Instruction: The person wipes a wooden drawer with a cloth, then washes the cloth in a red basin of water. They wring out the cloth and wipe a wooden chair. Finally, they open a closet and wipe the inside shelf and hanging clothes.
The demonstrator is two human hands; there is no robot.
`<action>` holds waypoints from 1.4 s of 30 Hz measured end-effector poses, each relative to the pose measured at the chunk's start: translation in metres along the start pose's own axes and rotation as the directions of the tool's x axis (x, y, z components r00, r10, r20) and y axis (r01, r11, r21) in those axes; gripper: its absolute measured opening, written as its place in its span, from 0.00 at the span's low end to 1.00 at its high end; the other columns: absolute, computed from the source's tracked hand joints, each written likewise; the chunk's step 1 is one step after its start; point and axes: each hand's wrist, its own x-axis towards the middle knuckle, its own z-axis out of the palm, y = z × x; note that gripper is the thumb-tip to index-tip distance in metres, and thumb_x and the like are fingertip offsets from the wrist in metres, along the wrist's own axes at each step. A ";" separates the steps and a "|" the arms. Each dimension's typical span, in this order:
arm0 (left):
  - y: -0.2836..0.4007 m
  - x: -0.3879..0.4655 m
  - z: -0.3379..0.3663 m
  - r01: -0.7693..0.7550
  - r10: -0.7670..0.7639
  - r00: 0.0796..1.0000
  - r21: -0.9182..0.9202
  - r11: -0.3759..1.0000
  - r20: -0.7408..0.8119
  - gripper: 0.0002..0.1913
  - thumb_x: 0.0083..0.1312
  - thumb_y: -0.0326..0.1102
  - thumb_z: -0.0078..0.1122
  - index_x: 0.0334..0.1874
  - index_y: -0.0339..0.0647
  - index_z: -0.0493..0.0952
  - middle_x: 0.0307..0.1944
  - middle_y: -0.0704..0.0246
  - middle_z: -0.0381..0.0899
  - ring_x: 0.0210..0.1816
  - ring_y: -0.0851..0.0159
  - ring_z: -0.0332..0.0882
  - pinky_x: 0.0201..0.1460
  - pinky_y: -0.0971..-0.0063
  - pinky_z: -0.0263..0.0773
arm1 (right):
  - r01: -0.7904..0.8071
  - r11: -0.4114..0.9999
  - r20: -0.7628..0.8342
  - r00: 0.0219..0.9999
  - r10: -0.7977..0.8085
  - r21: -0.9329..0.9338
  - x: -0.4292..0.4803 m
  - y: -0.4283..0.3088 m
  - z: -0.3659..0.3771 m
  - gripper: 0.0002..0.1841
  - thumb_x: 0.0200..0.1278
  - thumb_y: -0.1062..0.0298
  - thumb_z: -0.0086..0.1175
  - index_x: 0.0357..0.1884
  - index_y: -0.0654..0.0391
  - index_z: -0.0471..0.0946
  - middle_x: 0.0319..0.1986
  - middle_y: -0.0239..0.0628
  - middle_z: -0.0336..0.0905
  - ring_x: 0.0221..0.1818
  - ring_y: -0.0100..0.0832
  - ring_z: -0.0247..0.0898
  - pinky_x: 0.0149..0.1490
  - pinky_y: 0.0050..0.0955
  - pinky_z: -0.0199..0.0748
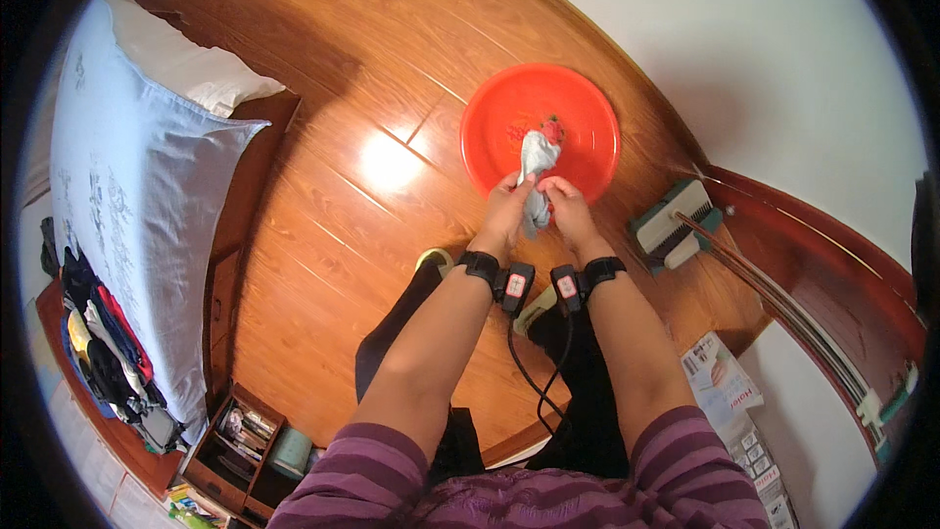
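Note:
A pale grey cloth (539, 154) hangs bunched between my hands, over the near side of a red plastic basin (587, 154). My left hand (507, 207) grips it from the left, thumb on top. My right hand (567, 206) pinches its right edge with curled fingers. The cloth's lower end (537, 211) dangles between my palms. Printed flowers (552, 128) show on the basin's bottom, partly covered by the cloth. Each wrist wears a black strap with a small box, and cables run down from them.
The basin stands on a wood-plank floor (330, 184) near a white wall (778, 51). A broom and dustpan (672, 224) lean at the right, beside a Haier carton (723, 375). On the left are a bed with a light blue cover (161, 162), folded clothes (110, 353) and an open wooden cabinet (235, 441).

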 end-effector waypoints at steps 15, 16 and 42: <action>-0.027 0.120 -0.043 -0.209 0.412 0.844 0.496 0.843 -0.344 0.32 0.68 0.30 0.45 0.74 0.46 0.49 0.70 0.52 0.50 0.63 0.48 0.65 0.53 0.53 0.72 | 0.023 0.546 -0.310 0.803 -0.509 -0.838 0.134 0.026 -0.041 0.23 0.64 0.64 0.52 0.61 0.51 0.65 0.62 0.46 0.60 0.59 0.49 0.63 0.58 0.49 0.66; -0.050 0.143 -0.055 -0.113 0.554 0.788 0.819 0.562 -0.271 0.33 0.67 0.32 0.47 0.74 0.48 0.49 0.72 0.52 0.44 0.68 0.46 0.57 0.58 0.48 0.67 | 0.082 0.364 -0.148 0.816 -0.559 -0.928 0.129 0.021 -0.028 0.27 0.65 0.62 0.52 0.66 0.47 0.61 0.67 0.44 0.51 0.65 0.51 0.54 0.62 0.54 0.60; -0.054 0.155 -0.043 -0.051 0.347 0.746 0.471 0.881 -0.568 0.31 0.66 0.35 0.51 0.72 0.57 0.55 0.63 0.52 0.59 0.66 0.49 0.59 0.64 0.57 0.62 | -0.128 0.826 -0.707 0.598 -0.378 -0.550 0.166 0.067 -0.042 0.25 0.53 0.76 0.57 0.56 0.58 0.69 0.54 0.50 0.66 0.56 0.49 0.64 0.61 0.42 0.62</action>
